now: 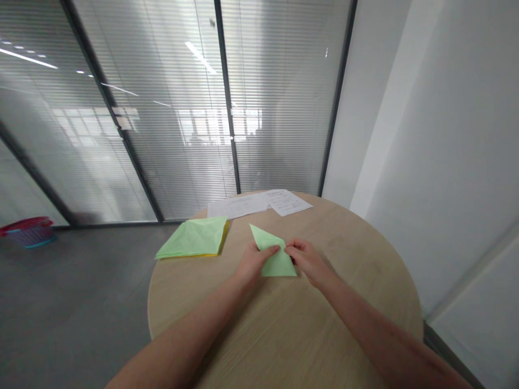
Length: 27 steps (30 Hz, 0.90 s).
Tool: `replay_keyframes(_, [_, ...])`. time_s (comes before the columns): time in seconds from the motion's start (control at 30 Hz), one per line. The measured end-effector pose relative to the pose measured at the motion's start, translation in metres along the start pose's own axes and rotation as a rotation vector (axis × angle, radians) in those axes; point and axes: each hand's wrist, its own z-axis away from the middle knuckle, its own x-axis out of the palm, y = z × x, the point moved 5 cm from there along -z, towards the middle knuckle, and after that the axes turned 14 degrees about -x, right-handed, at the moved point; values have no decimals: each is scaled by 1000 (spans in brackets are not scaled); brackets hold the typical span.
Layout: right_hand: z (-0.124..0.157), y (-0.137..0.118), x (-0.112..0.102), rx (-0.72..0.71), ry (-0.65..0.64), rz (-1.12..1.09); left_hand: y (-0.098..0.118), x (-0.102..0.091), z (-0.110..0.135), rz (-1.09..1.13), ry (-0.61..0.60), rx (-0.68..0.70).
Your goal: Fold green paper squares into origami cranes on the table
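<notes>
A folded piece of light green paper [279, 265] is between my two hands, just above or on the round wooden table. My left hand [255, 260] grips its left side, the thumb lying across the front and the fingers hidden behind. At the right edge of the paper, my right hand [304, 256] pinches it between thumb and fingers. One pointed corner sticks up at the upper left, and a lower corner points right. To the left lies a stack of green paper sheets [198, 236] with yellow paper [224, 237] showing beneath.
White printed sheets [290, 202] lie at the far edge of the round table [365, 259]. Beyond stands a glass partition with blinds [279, 108]; a white wall [458, 135] rises on the right. A red and blue basket [30, 232] sits on the grey floor at far left.
</notes>
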Motion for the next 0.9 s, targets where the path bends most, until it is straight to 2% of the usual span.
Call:
replay_keyframes(0.3, [4,-3,8,120,-29,-202,1,-2,0,30,23,-10])
replay_keyframes(0.57, [5,-2,8,166,-36,-242,7,-2,4,34,67,49])
replay_keyframes(0.77, [6,-4,9,189,-54,-278,9,-1,4,44,19,70])
replay_keyframes(0.9, [7,-5,9,199,-89,-225,12,-5,4,68,79,116])
